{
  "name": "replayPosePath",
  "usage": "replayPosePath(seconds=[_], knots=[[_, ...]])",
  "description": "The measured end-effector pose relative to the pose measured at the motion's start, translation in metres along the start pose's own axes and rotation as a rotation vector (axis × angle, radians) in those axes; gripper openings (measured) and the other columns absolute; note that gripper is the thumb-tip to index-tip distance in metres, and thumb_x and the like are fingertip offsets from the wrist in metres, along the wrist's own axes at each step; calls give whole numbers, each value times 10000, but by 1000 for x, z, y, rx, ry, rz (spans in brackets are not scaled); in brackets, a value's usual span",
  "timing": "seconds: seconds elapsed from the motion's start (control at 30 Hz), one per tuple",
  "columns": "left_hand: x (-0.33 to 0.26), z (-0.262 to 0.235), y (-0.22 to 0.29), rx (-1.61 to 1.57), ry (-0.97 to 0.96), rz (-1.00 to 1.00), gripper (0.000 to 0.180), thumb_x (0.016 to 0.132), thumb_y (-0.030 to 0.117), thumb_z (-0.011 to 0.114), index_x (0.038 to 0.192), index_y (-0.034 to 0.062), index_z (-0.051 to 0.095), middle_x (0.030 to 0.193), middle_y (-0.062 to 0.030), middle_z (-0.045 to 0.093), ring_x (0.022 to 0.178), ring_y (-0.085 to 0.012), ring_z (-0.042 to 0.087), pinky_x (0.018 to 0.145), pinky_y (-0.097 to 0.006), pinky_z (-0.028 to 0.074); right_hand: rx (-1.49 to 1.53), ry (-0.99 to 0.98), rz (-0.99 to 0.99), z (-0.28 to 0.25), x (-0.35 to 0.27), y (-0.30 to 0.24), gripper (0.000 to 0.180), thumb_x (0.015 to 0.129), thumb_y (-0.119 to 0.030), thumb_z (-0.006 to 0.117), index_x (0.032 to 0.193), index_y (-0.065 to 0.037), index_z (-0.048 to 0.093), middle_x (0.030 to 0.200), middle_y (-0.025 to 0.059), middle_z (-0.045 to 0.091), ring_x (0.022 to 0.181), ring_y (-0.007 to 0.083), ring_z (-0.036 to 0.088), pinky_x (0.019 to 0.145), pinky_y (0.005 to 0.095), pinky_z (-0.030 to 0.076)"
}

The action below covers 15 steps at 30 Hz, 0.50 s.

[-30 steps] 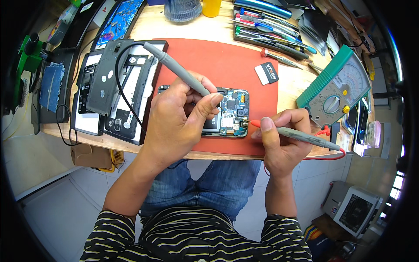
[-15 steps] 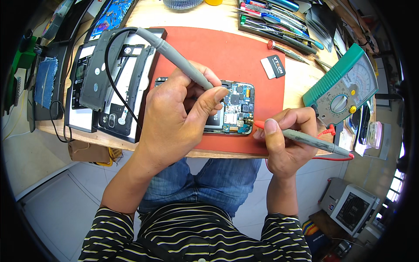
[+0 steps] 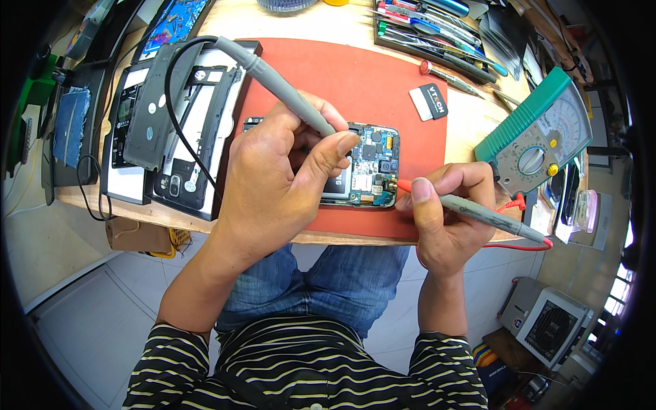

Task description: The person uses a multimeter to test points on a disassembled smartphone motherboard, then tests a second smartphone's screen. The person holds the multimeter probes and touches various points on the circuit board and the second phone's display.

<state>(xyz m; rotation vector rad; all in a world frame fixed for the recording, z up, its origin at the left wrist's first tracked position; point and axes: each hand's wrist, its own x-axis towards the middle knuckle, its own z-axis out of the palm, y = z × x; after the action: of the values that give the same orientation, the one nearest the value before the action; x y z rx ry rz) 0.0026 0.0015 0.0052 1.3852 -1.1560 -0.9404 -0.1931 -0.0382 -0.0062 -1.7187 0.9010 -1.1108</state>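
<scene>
An opened phone (image 3: 372, 167) with its circuit board bare lies on a red mat (image 3: 369, 82). My left hand (image 3: 280, 178) grips a grey test probe with a black lead (image 3: 283, 85), tip down on the board's upper left. My right hand (image 3: 447, 212) holds a second grey probe with a red tip (image 3: 478, 212), which touches the board's lower right edge. Its red lead runs right toward a green analogue multimeter (image 3: 540, 137).
Phone back covers and frames (image 3: 174, 130) lie on a black tray at the left. A rack of screwdrivers and tweezers (image 3: 437, 34) sits at the back. A small black card (image 3: 432, 101) lies on the mat's right edge. The wooden bench edge (image 3: 123, 208) runs below.
The view has shifted slightly nearer the bench. Both hands stay on their probes; the left probe tip has moved a little up the board.
</scene>
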Motion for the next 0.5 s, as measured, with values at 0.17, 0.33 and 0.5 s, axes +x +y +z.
replayPosePath(seconds=[0.17, 0.33, 0.5], knots=[[0, 0, 0, -7, 6, -21, 154, 941, 55, 637, 1035, -22, 542, 883, -62, 615, 766, -88, 655, 677, -187, 568, -14, -16, -16, 0, 1, 0, 185, 899, 25, 626, 911, -24, 449, 685, 85, 596, 576, 116, 591, 560, 245, 521], [1, 1, 0, 2, 7, -6, 151, 937, 53, 641, 1030, -25, 551, 869, -63, 619, 763, -91, 661, 674, -188, 572, -8, -27, -3, 0, 1, -1, 183, 898, 39, 619, 913, -22, 447, 697, 85, 592, 578, 117, 592, 571, 252, 538], [0, 1, -1, 3, 14, 2, 149, 937, 52, 641, 1026, -27, 551, 865, -65, 620, 761, -93, 661, 674, -189, 573, 4, -23, 13, 1, 1, -1, 183, 898, 40, 618, 916, -22, 447, 710, 82, 593, 588, 114, 599, 575, 248, 542]])
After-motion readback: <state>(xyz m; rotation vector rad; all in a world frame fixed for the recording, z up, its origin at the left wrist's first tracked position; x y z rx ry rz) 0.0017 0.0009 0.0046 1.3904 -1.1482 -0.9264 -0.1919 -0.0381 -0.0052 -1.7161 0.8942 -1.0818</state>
